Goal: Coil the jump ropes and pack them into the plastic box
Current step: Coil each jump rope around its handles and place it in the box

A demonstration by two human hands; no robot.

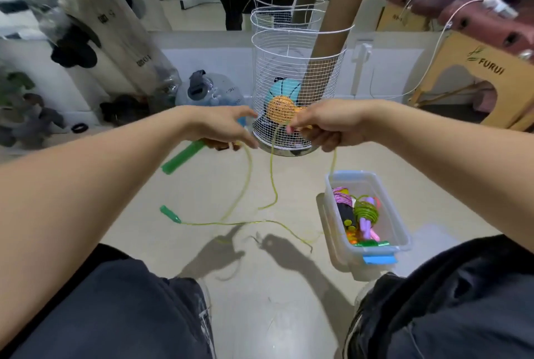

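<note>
Left hand (224, 128) grips green handle (182, 157); right hand (323, 127) pinches rope (245, 182). Other handle (170, 213) on floor. Box (401, 231) holds coiled ropes.

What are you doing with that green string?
A person is winding up a green jump rope. The left hand grips one green handle, and the right hand pinches the cord. The rest of the cord hangs in loops to the floor, where the other handle lies. The plastic box on the floor to the right already has other coiled ropes in it, including a pink one. A white wire basket stands behind the hands.
</note>
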